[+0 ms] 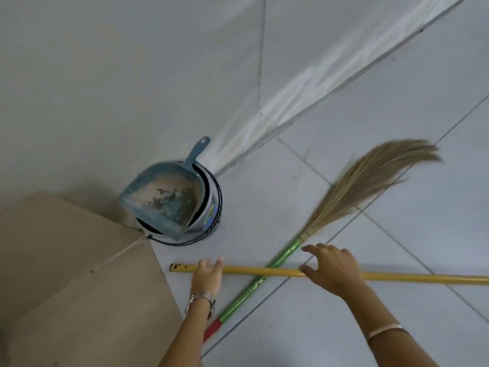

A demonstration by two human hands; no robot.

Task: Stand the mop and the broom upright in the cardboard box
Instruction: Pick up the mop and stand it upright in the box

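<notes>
A broom (352,186) with straw bristles and a green handle with a red end lies diagonally on the tiled floor. Across its handle lies the mop's yellow pole (264,270), running off the right edge; the mop head is out of view. My left hand (207,274) hovers over the pole near its left end, fingers apart. Further right, my right hand (330,268) reaches over the pole, fingers spread, thumb at the pole. Neither hand grips it. The cardboard box (66,274) stands at the lower left; its flaps show, its inside is hidden.
A bucket (209,215) with a dirty blue dustpan (164,197) resting in it stands in the corner against the wall, just beyond the box. A white sheet (264,117) hangs down the wall to the floor.
</notes>
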